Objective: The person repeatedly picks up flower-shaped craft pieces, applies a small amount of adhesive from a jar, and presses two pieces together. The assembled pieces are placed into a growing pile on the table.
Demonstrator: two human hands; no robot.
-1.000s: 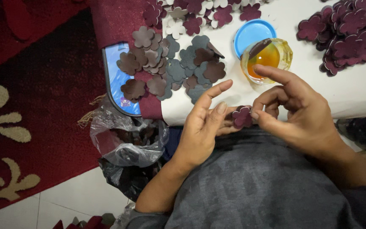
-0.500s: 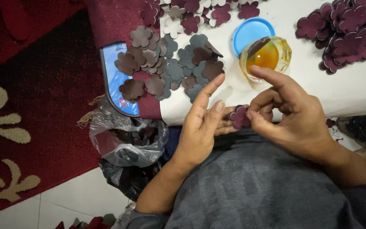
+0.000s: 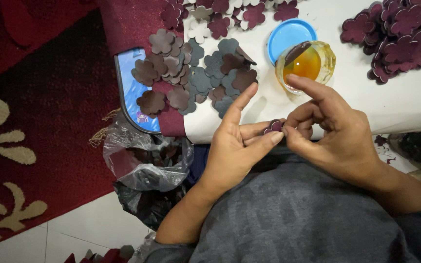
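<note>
Left hand (image 3: 235,151) and right hand (image 3: 334,134) pinching together one small maroon flower piece (image 3: 273,127), near glue jar (image 3: 308,61).

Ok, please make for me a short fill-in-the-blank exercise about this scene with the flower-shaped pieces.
1. Both hands pinch one small ____-shaped piece.
2. The lid beside the glue jar is ____ in colour.
3. The clear plastic bag lies by the person's ____ hand.

Missing words: flower; blue; left
</note>
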